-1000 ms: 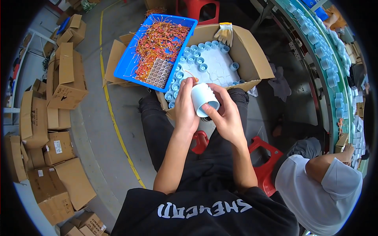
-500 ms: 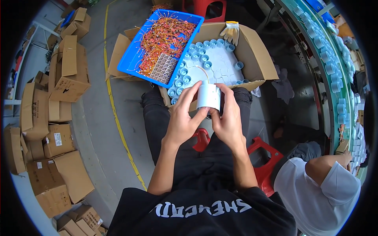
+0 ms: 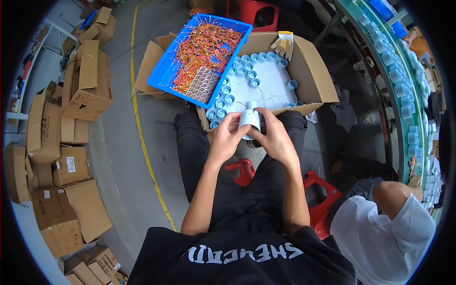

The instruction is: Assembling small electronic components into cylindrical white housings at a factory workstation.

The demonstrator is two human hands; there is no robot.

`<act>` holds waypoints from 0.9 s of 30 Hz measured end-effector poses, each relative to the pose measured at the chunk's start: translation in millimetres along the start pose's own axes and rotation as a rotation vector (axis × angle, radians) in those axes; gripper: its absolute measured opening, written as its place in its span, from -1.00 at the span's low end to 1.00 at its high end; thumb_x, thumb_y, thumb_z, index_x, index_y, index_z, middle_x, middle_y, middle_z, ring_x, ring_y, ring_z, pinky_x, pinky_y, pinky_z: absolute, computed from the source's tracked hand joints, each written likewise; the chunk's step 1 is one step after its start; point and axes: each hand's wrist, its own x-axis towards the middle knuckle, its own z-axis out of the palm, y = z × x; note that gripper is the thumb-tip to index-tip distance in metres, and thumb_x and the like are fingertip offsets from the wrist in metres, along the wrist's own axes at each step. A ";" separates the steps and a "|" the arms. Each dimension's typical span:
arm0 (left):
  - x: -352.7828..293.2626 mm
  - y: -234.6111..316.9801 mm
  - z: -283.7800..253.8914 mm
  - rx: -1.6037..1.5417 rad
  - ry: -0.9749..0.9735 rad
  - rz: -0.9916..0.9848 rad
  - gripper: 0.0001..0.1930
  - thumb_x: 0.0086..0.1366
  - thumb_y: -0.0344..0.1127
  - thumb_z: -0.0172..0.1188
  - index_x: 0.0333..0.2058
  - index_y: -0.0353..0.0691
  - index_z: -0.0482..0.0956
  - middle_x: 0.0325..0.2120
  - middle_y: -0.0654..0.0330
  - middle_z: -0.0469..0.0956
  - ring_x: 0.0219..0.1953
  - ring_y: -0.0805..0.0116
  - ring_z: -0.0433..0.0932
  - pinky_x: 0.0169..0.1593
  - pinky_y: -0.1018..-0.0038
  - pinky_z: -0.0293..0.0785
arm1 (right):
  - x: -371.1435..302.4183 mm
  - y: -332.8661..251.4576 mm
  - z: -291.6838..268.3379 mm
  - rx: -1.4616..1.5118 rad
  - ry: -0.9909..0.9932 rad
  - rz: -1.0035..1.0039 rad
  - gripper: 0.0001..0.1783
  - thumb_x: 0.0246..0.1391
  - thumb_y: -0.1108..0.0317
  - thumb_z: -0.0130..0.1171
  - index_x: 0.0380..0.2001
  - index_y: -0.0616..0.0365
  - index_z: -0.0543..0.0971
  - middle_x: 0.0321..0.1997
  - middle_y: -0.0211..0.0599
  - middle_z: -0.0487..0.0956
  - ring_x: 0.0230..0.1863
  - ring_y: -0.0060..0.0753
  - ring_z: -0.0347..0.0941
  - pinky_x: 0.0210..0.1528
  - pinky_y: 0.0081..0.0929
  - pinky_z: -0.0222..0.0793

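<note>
Between both hands I hold a light blue plastic cup-shaped housing (image 3: 249,118) with a narrower neck at its far end. My left hand (image 3: 225,138) grips its left side, thumb on the near rim. From the right my right hand (image 3: 276,137) grips it, the thumb at the near opening; whatever lies inside is hidden. Just beyond the hands stands an open cardboard box (image 3: 311,71) holding several similar blue cups (image 3: 254,82) on a white layer. Across its left side rests a blue tray (image 3: 161,71) with a tangle of red and orange wires (image 3: 209,45) and a block of small round metal parts (image 3: 203,85).
A work glove (image 3: 283,45) hangs on the box's far edge. On the right, rows of blue cups (image 3: 398,76) line a green bench, near a person in a white shirt (image 3: 375,228). Cardboard boxes (image 3: 88,85) are piled at left. Red stools (image 3: 320,199) stand around.
The housing has tipped so its near opening shows more, and both hands have turned with it. The wire that stuck up at its far end is no longer visible. The view has shifted slightly.
</note>
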 end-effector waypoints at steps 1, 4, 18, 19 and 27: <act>-1.7 -4.2 1.5 -0.015 0.037 -0.007 -0.58 0.26 -0.40 0.19 0.06 -0.39 0.33 -0.10 0.07 0.52 -0.07 0.37 0.53 0.00 0.43 0.46 | 1.1 5.1 -2.0 0.037 -0.060 0.012 -0.47 -0.04 0.58 0.21 0.04 0.36 0.33 -0.18 0.06 0.53 -0.23 0.08 0.52 -0.16 -0.25 0.44; -5.4 -16.7 1.6 0.007 0.074 -0.008 -0.56 0.27 -0.38 0.20 0.07 -0.37 0.31 -0.11 0.05 0.54 -0.11 0.37 0.55 -0.03 0.41 0.48 | -1.0 18.3 2.0 0.047 -0.067 0.008 -0.47 -0.02 0.56 0.20 0.06 0.36 0.33 -0.17 0.04 0.52 -0.23 0.05 0.52 -0.16 -0.28 0.44; -14.8 -22.7 17.7 0.398 0.264 0.247 -0.64 0.32 -0.46 0.07 0.08 -0.36 0.30 -0.07 -0.03 0.48 0.01 0.21 0.48 0.05 0.37 0.39 | -19.9 16.3 35.4 -0.046 0.177 -0.139 -0.46 -0.05 0.69 0.07 0.09 0.37 0.33 -0.01 0.12 0.36 0.01 0.18 0.36 0.09 -0.20 0.30; -15.0 -21.0 20.2 0.398 0.264 0.246 -0.64 0.32 -0.46 0.07 0.08 -0.36 0.30 -0.07 -0.03 0.48 0.01 0.21 0.48 0.05 0.37 0.39 | -20.0 15.7 34.1 -0.046 0.177 -0.139 -0.46 -0.05 0.69 0.07 0.09 0.37 0.33 -0.01 0.12 0.36 0.01 0.18 0.36 0.09 -0.20 0.30; -13.9 -6.2 26.0 0.348 0.366 0.265 -0.64 0.28 -0.46 0.09 0.04 -0.37 0.30 -0.10 -0.06 0.46 -0.03 0.02 0.47 0.03 0.25 0.38 | -17.9 12.6 35.4 0.054 0.221 -0.191 -0.42 0.01 0.63 0.11 0.16 0.34 0.29 0.04 0.06 0.40 0.04 -0.01 0.42 0.06 -0.30 0.35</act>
